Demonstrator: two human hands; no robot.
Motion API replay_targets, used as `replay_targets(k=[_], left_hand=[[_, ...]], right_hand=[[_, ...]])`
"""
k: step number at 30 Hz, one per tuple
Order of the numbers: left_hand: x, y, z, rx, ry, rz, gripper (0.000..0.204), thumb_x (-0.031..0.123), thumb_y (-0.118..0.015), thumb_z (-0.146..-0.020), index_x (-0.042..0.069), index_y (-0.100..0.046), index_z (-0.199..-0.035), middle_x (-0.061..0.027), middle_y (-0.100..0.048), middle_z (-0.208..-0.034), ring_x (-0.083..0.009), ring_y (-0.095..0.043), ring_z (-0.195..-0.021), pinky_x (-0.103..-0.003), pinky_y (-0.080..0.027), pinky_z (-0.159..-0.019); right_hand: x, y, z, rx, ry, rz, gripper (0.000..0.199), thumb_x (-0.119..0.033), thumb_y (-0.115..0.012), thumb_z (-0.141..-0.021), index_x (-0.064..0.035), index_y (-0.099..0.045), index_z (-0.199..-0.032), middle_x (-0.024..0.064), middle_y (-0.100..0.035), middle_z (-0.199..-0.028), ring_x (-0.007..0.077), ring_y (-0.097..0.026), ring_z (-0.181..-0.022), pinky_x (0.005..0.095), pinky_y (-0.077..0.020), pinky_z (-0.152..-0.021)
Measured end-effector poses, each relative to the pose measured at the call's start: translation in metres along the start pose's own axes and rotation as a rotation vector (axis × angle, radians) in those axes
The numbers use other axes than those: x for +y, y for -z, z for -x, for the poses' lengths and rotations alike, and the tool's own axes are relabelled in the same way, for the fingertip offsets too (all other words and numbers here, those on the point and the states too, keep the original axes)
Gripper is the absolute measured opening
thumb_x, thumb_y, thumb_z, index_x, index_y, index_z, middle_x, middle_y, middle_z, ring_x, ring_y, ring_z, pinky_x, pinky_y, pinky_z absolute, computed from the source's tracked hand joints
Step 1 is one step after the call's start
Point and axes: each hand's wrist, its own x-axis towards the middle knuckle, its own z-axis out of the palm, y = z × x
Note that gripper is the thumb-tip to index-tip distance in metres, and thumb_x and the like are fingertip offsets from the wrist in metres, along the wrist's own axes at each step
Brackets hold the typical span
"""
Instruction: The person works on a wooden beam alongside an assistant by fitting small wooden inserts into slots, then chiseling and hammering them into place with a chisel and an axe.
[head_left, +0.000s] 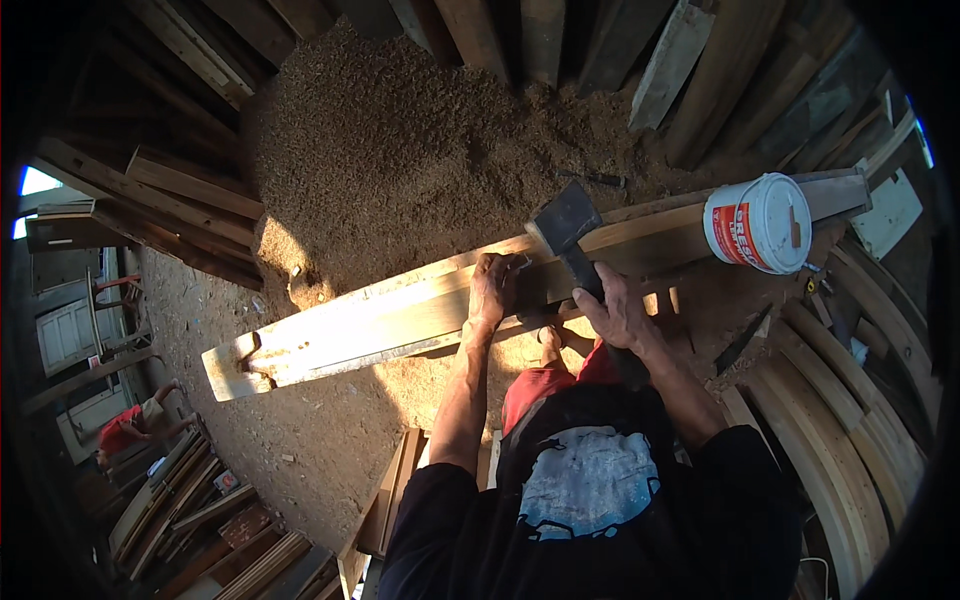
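In my right hand point(624, 316) is the handle of a mallet point(566, 216) with a dark, blocky head. The head hangs over a long wooden beam point(360, 325) that runs across in front of me. My left hand point(489, 290) rests at the beam, its fingers curled together close to the mallet head. Something small seems to stick out by its fingertips, too small to name. On the beam's right part sits a white bucket point(785, 225) with a lid and a red label.
A big heap of sawdust point(370, 150) lies beyond the beam. Boards point(690, 60) lean along the far side, and curved timbers point(820, 440) are stacked at the right. More planks point(170, 500) lie lower left, near another person in a red top point(122, 428).
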Motion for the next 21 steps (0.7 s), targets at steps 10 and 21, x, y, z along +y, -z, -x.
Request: replay_targets(k=[10,21], left_hand=[[-0.014,-0.002,0.006,0.041,-0.076,-0.065,0.023,0.015,-0.070,-0.089,0.002,-0.065,-0.107,-0.0195,-0.067,-0.099,-0.0395,-0.066,-0.093,-0.044,-0.053,-0.078],[-0.015,-0.001,0.007,0.067,0.016,0.108,0.026,0.016,-0.066,-0.093,0.004,-0.053,-0.111,-0.0194,-0.067,-0.098,-0.0416,-0.066,-0.090,-0.045,-0.053,-0.074]], right_hand=[[0.026,-0.028,-0.016,-0.405,-0.245,0.168,0.041,-0.019,-0.066,-0.089,0.0021,-0.049,-0.120,0.0261,-0.065,-0.090,0.0474,-0.064,-0.082,0.0518,-0.0498,-0.072],[0.032,-0.057,0.000,-0.286,-0.147,0.316,0.043,-0.015,-0.063,-0.090,-0.0024,-0.048,-0.129,0.0286,-0.063,-0.104,0.0522,-0.060,-0.092,0.0595,-0.0479,-0.076]])
